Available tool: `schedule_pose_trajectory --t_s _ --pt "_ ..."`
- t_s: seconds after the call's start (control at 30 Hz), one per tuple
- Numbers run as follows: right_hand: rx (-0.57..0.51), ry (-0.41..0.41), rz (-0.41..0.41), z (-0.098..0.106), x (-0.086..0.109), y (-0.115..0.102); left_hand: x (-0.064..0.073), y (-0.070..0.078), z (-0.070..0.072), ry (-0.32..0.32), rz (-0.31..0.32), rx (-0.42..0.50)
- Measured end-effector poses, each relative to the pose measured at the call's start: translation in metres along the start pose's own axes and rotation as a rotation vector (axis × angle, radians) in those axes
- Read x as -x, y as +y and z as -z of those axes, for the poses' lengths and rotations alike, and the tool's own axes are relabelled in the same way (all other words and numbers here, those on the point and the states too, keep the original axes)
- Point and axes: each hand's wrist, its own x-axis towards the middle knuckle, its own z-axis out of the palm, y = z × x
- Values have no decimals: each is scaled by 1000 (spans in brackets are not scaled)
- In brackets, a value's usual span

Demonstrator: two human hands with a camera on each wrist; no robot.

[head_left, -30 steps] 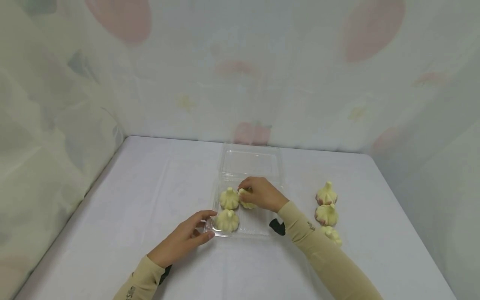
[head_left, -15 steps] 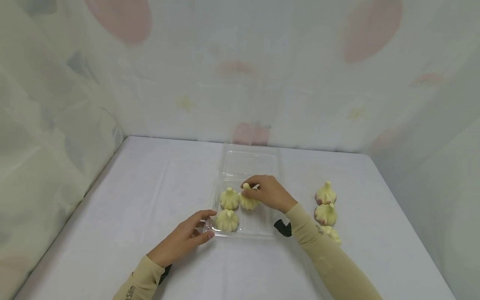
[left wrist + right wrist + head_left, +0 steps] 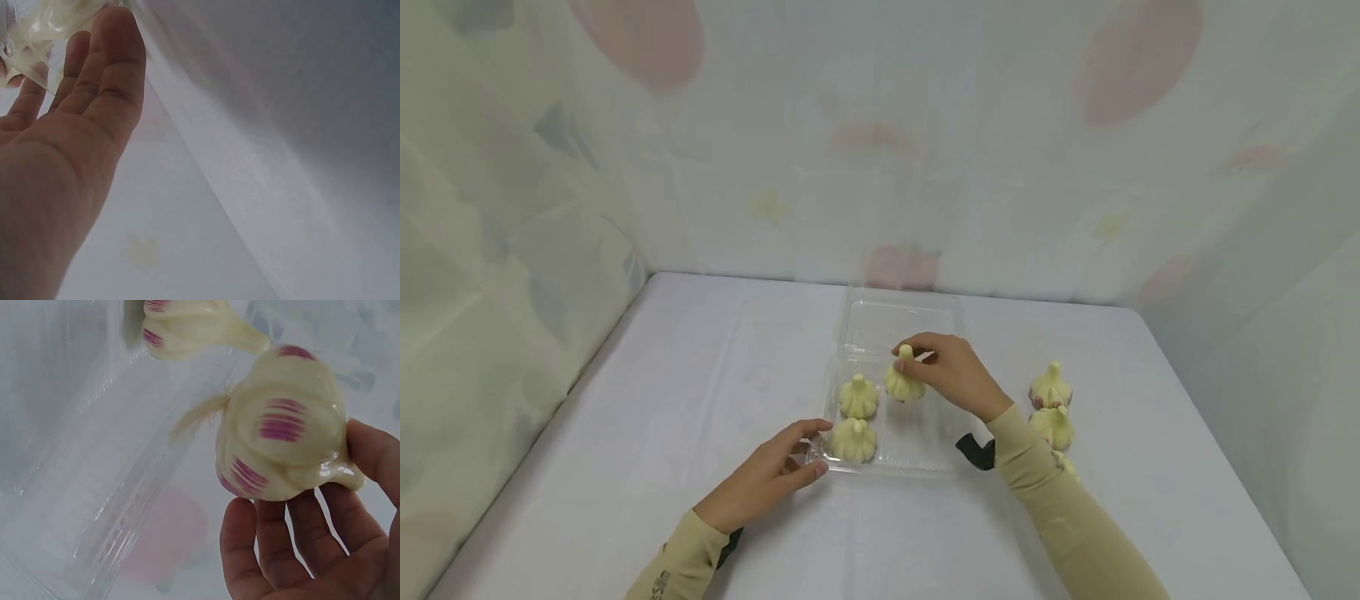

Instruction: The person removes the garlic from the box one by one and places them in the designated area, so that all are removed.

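Observation:
My right hand [image 3: 951,371] pinches a garlic bulb [image 3: 903,382] by its stem, raised over the clear plastic container [image 3: 917,450]. In the right wrist view this garlic bulb [image 3: 281,425] shows purple streaks and a tuft of roots. My left hand [image 3: 767,475] touches the container's front left corner with loosely extended fingers. The left wrist view shows the left hand [image 3: 87,100] with its fingertips right at the clear plastic edge. Inside the container, along its left side, sit a rear garlic bulb [image 3: 858,397] and a front garlic bulb [image 3: 853,440], stems up.
The container's clear lid [image 3: 901,323] lies folded back behind it. On the right side of the white table [image 3: 760,333], a column of garlic bulbs [image 3: 1051,387] stands, the nearest partly hidden by the right sleeve [image 3: 1060,508]. Patterned cloth walls [image 3: 1000,208] surround the table.
My right hand has raised the garlic bulb out of the container's rear, moving up and slightly right. The left hand stays at the container's corner.

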Motion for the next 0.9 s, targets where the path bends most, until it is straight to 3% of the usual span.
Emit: schedule_pose_trajectory --t_s 0.9 --pt "-11 287 -70 39 6 9 1 -2 3 -3 -3 -8"
